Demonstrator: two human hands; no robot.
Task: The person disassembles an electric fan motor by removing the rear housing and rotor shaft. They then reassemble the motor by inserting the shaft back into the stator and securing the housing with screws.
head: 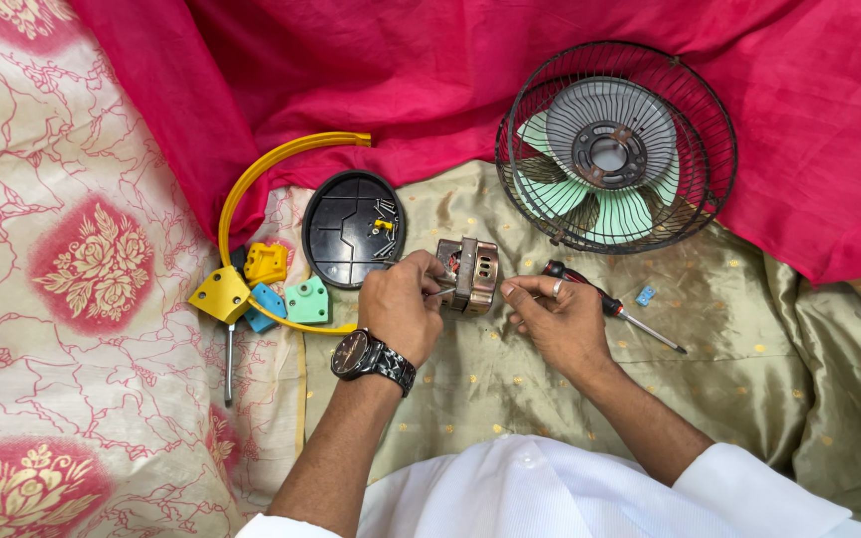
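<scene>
A bed or floor spread covers the whole view: a cream cloth with red vein lines and red-and-gold flower medallions lies on the left, an olive-gold satin sheet with small dots runs under the hands, and a crumpled bright pink cloth fills the top.

At the middle, the small fan motor with copper windings and a brownish metal core rests on the satin sheet between the two hands. The left hand, with a dark metal-band wristwatch on its wrist, has its fingers curled in and closed on the motor's left side. The right hand, a ring on one finger, pinches its thumb and forefinger together at the motor's right edge; whether it grips a small part there is too small to tell.

Just behind the right hand lies a screwdriver with a red-and-black handle, its shaft pointing away to the right, and a small blue plastic piece sits near it. Above these, a round dark wire fan cage holding pale green blades and a grey hub lies partly on the pink cloth.

Left of the motor sits a round black plastic cover with a few loose screws lying in it. Further left is a curved yellow plastic bracket with yellow, blue and green plastic blocks clustered at its lower end, touching one another, and a thin metal rod pointing down from them.
</scene>
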